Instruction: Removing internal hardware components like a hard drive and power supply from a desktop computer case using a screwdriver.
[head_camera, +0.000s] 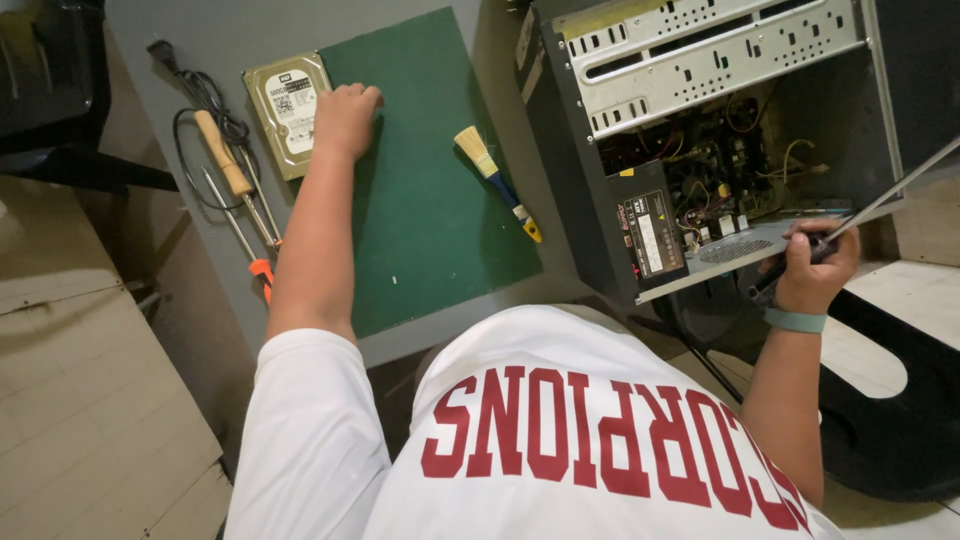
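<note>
Peering down, we could not see the screwdriver (840, 232) tip: its long shaft ran off the right edge, and our right hand (815, 270) hid most of the dark handle in a closed grip, just beside the open computer case (700, 120). Our left hand (345, 118) lay knuckles-down on the green mat (430, 200), touching the hard drive (288, 112); whether its grip was closed we could not tell. A pale rectangular label covered the drive's top; another sat on the case's black power supply (655, 232).

Paintbrush (497, 180) on green mat (430, 220); wooden-handled screwdrivers (235, 175) and black cable (195, 100) alongside.
</note>
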